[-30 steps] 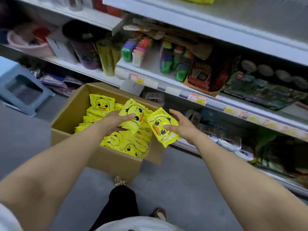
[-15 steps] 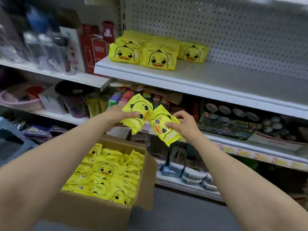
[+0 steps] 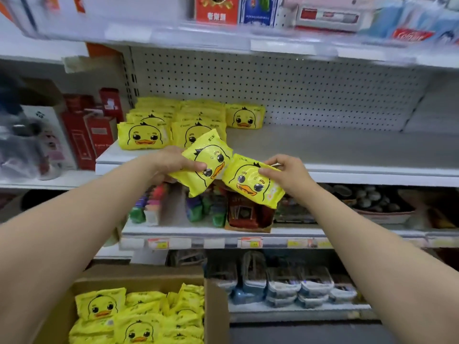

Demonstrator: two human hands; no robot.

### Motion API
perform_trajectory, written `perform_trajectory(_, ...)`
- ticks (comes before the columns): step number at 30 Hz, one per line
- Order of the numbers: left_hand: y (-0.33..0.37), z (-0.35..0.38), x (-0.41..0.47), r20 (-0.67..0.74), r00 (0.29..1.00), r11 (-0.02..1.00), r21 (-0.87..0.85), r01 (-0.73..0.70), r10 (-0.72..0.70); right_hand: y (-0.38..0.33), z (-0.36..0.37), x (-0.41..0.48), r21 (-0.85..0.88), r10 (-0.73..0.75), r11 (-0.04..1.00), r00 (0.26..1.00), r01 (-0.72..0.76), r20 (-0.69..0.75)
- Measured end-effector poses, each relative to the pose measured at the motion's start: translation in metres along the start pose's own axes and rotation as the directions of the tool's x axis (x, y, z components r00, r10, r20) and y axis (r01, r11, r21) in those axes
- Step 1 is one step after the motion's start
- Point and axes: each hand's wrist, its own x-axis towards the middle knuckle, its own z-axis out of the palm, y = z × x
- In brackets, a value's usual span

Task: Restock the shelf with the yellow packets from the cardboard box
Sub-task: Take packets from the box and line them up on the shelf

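Note:
My left hand (image 3: 171, 163) grips a yellow packet (image 3: 203, 167) with a duck face, tilted, just in front of the white shelf's (image 3: 347, 155) front edge. Right beside it, my right hand (image 3: 285, 173) holds a second yellow packet (image 3: 250, 182) by its upper edge. Several more duck packets (image 3: 173, 125) lie stacked at the left end of that shelf, against the pegboard back. Low in view at the left, the open cardboard box (image 3: 216, 309) holds several more packets (image 3: 139, 316).
Red boxes (image 3: 92, 135) stand on the neighbouring shelf to the left of the stack. The shelf below carries colourful small goods (image 3: 198, 209) and price tags (image 3: 250, 243); lower still are clear plastic containers (image 3: 285, 284). The shelf surface right of the stack is bare.
Both hands have risen from the box up to shelf height, each carrying its packet. My view has tilted upward, so the box has dropped to the bottom of the frame.

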Motion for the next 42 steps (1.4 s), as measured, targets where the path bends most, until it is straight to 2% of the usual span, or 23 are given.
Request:
perform_trajectory(5,0.034,0.012,0.035,0.025,0.999,0.997,0.059,-0.05,0.049,-0.002,-0.029,0.034,0.129,0.082,0.989,0.996,-0.076,-0.044)
perform_trajectory(10,0.072,0.02,0.073,-0.008,0.999,0.992,0.118,-0.051,0.053,0.003,-0.061,0.076,0.138,0.141,0.981,0.99,-0.137,-0.023)
perform_trajectory(14,0.112,0.027,0.109,-0.138,0.989,0.971,0.24,-0.01,0.045,0.006,-0.091,0.109,-0.013,0.133,0.991,0.991,-0.133,0.01)
perform_trajectory(18,0.157,0.034,0.15,-0.109,0.977,0.881,0.46,-0.112,0.181,0.014,-0.12,0.149,-0.203,0.081,0.977,0.993,-0.064,0.08)
perform_trajectory(20,0.169,0.035,0.172,-0.089,0.97,0.831,0.537,-0.143,0.225,0.023,-0.131,0.167,-0.24,0.074,0.97,0.989,-0.042,0.126)
perform_trajectory(28,0.182,0.04,0.252,-0.083,0.961,0.723,0.676,-0.14,0.264,0.065,-0.15,0.214,-0.028,0.074,0.997,0.981,-0.07,0.178)
perform_trajectory(32,0.175,0.034,0.284,-0.114,0.964,0.73,0.676,-0.102,0.24,0.072,-0.152,0.232,0.001,0.076,0.997,0.973,-0.078,0.216)
perform_trajectory(42,0.156,0.041,0.34,-0.02,0.972,0.627,0.767,-0.135,0.233,0.082,-0.151,0.267,0.011,0.072,0.997,0.967,-0.077,0.244)
